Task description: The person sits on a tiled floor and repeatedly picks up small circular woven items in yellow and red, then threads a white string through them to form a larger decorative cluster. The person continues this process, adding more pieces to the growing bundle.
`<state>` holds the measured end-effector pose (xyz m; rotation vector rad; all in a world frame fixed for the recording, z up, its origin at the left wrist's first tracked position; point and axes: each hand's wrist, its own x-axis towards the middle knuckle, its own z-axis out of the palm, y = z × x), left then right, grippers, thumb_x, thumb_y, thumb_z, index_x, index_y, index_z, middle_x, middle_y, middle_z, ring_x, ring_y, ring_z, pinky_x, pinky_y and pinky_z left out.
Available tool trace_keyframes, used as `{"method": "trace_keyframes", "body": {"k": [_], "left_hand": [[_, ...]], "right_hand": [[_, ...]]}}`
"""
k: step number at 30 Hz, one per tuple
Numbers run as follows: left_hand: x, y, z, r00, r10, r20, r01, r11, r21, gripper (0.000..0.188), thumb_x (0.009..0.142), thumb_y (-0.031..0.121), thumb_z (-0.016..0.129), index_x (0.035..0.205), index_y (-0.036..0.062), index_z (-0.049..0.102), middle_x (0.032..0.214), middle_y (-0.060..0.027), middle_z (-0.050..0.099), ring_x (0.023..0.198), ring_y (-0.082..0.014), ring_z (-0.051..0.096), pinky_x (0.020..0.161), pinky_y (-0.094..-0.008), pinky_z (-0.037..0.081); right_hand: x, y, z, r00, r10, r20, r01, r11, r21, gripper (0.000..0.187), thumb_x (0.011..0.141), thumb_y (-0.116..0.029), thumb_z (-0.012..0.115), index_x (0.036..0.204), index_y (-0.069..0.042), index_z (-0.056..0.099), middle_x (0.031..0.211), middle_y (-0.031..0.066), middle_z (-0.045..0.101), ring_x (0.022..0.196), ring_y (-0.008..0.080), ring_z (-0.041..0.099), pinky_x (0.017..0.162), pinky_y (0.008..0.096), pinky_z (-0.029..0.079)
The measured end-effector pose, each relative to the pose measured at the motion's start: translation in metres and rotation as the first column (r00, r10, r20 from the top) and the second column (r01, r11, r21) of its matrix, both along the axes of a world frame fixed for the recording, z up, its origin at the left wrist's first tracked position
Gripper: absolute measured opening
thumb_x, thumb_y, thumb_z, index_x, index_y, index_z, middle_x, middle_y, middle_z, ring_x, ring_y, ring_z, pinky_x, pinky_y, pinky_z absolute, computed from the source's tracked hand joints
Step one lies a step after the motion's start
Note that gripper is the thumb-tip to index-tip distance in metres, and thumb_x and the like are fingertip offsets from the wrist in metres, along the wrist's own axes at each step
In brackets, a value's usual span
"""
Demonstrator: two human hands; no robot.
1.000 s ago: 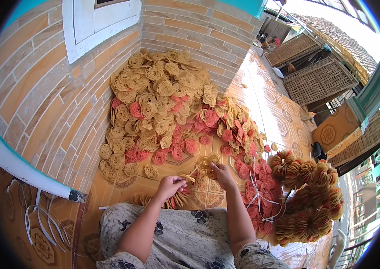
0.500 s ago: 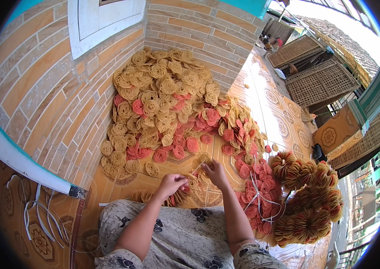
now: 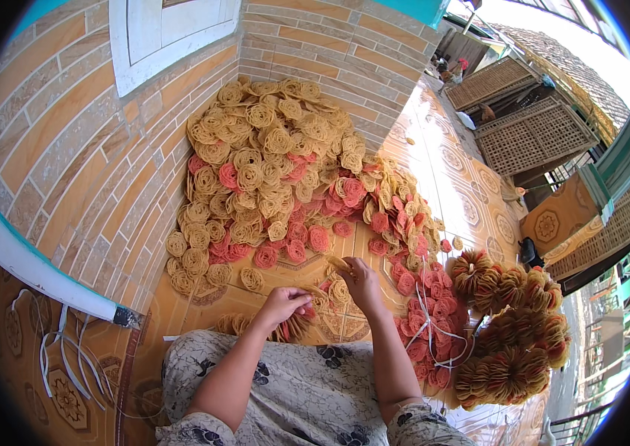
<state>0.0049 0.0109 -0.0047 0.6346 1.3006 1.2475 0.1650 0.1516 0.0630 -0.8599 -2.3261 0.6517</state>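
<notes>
My left hand (image 3: 285, 306) is closed in a pinch above my lap, at the end of a row of yellow and pink lacy discs (image 3: 234, 325) threaded close together. Thumb and fingers of my right hand (image 3: 362, 285) grip a thin yellow lacy disc (image 3: 338, 263), seen nearly edge-on. The discs look like dried swirled crackers. Between and below my hands, several loose yellow discs (image 3: 338, 293) lie on the tiled floor. Whatever cord or needle passes between my fingers is too small to make out.
A large heap of yellow and pink discs (image 3: 263, 149) fills the wall corner ahead. At right lie pink discs (image 3: 434, 312) with a white string (image 3: 428, 320) over them, and finished bundles of strung discs (image 3: 512, 334). White strips (image 3: 69, 349) hang at left. Woven racks (image 3: 534, 137) stand beyond.
My right hand has risen slightly and turned; the disc in it now shows edge-on instead of face-on. My left hand has stayed almost in place.
</notes>
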Motion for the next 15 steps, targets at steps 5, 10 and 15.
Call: {"method": "trace_keyframes", "body": {"k": [5,10,15], "left_hand": [[0.002,0.001,-0.003,0.999,0.047,0.029,-0.047,0.998,0.030,0.016,0.091,0.008,0.062,0.102,-0.0022,0.068,0.086,-0.0044,0.069,0.067,-0.0065,0.058,0.063,-0.0213,0.049],[0.004,0.002,-0.003,0.995,0.099,0.017,-0.100,0.993,0.062,0.015,0.091,0.008,0.063,0.101,-0.0028,0.067,0.085,-0.0045,0.069,0.066,-0.0069,0.058,0.063,-0.0213,0.049],[0.004,0.002,-0.002,0.994,0.054,-0.100,-0.051,0.998,0.033,0.016,0.091,0.009,0.063,0.100,-0.0031,0.067,0.083,-0.0050,0.068,0.063,-0.0067,0.056,0.061,-0.0215,0.048]], "right_hand": [[0.004,0.003,-0.006,1.000,0.009,-0.020,-0.011,0.997,-0.077,0.028,0.082,-0.011,0.068,0.107,0.000,0.061,0.095,0.0157,0.066,0.078,0.0276,0.067,0.067,0.0350,0.052],[0.005,0.016,-0.026,0.985,-0.160,-0.068,0.127,0.927,-0.354,0.026,0.083,-0.007,0.068,0.106,0.001,0.061,0.091,0.0123,0.070,0.078,0.0193,0.067,0.067,0.0296,0.052],[0.007,0.023,-0.033,0.938,-0.273,-0.214,0.098,0.800,-0.592,0.019,0.085,-0.009,0.069,0.098,0.000,0.059,0.088,0.0090,0.069,0.080,0.0118,0.065,0.066,0.0242,0.050]]}}
